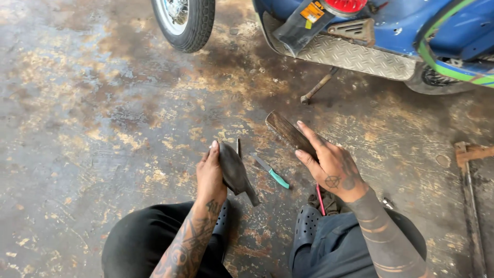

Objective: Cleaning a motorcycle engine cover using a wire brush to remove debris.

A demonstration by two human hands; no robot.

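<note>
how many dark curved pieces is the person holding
2: one dark curved piece in the left hand, one longer dark flat piece under the right hand. None seem hidden.

left hand [210,177] holds a dark curved piece [234,171] on its edge | right hand [332,166] grips a dark flat wooden block [288,133] | a small tool with a green handle [272,172] lies on the stained floor [92,113] between the hands | blue scooter [391,31] and a tyre [185,20] up top

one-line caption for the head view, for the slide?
Crouched on a stained floor by a blue scooter, left hand holds a dark curved piece, right hand a worn flat bar.
</note>
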